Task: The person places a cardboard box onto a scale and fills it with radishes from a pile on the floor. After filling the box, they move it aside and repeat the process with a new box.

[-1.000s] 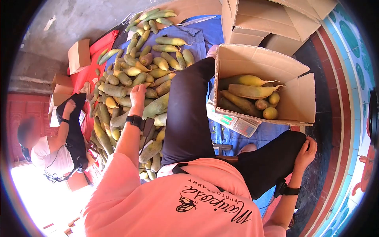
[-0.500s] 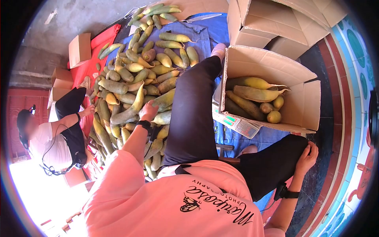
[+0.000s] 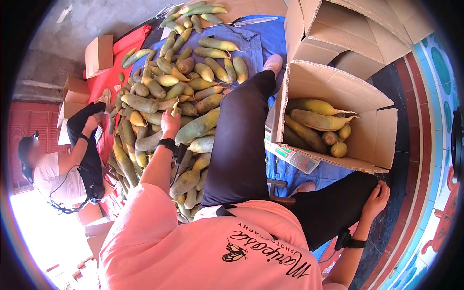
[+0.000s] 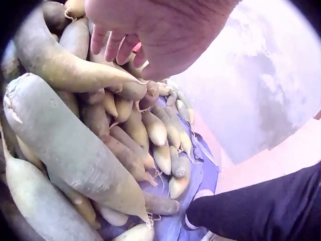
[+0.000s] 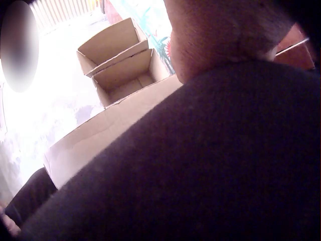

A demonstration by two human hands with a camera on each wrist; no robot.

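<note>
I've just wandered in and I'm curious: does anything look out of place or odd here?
The box sits askew on the scale, overhanging it, which looks slightly precarious. The radishes lie in a loose heap, but nothing looks plainly damaged.

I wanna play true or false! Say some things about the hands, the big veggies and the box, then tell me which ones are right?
1. The right hand rests by the knee. True.
2. The left hand is inside the box. False: it is at the big pile of vegetables.
3. The box is open, with vegetables inside. True.
4. The pink shirt has writing on it. True.
5. The trousers are white. False: they are dark.
</note>
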